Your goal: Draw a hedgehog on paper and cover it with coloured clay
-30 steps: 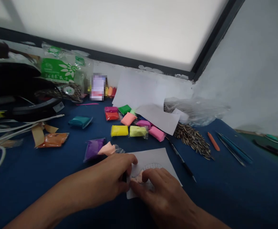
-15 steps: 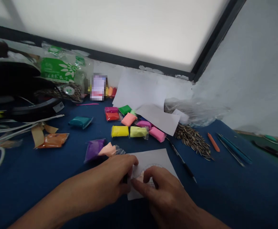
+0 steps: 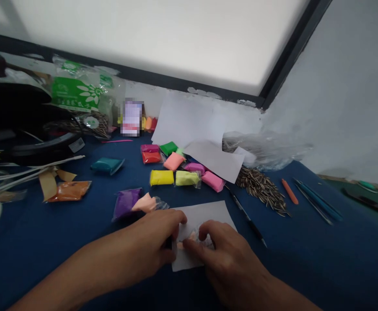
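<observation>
White paper [image 3: 214, 210], a flat four-cornered sheet with fine pen lines, lies on your blue desk [image 3: 46, 233] under both hands. Your left grip [image 3: 153, 233] is loosely curved and open, thumb apart from forefinger, fingertips resting by the sheet's left edge. Your right grip [image 3: 224, 250] is open too, with a gap between thumb and forefinger; its thumb meets the flattened peach clay [image 3: 192, 236] on the drawing, just right of your left fingertips.

Just beyond your left grip sit one soft peach lump [image 3: 146, 202] in crinkled clear film and one glossy purple packet [image 3: 127, 203]. Farther beyond both grips you have nine pillow-shaped packets [image 3: 162, 177] clustered: magenta, red, green, pale green, salmon, yellow, pale yellow, violet and pink. One teal packet [image 3: 107, 165] and one orange packet [image 3: 69, 190] lie left of these.

Right of your right grip is one slim black pen [image 3: 247, 219], then a heap of striped seeds [image 3: 262, 190] and one smooth orange stick [image 3: 289, 191]. Far beyond your left grip, a clear plastic bag [image 3: 75, 93] has a green panel with a white flower and white characters too blurred to read surely.
</observation>
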Available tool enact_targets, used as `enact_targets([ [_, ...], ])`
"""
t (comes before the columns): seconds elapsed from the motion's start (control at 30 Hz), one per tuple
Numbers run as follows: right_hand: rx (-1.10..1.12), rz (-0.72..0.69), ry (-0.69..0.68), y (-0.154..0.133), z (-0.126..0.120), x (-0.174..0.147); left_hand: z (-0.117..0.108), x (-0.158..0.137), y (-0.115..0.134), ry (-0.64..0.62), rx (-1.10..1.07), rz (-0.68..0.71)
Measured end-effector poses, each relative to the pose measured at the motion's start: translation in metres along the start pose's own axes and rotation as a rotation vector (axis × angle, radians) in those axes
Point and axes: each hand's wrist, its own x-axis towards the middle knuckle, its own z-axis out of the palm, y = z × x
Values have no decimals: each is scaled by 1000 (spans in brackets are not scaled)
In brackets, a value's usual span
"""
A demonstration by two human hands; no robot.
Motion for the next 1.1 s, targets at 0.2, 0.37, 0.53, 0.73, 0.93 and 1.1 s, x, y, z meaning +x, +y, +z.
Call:
enact_targets([
  [0.2,-25,-51,41,-2,-5,0,0,2,-1,-2,2,13],
  [0.37,-73,-99,-13,-3,-2,2,0,1,-2,13,-1,35],
  [0.53,-93,-141,7,1,-6,0,2,2,-3,28,8,23],
  [0.73,-117,-52,71,4,-18,-1,2,2,-3,17,32,39],
  [0.93,-110,-75,-28,2,-14,-1,4,3,-5,19,13,25],
  [1.1,-111,-93,-61,3,-12,-3,5,5,-8,23,23,46],
])
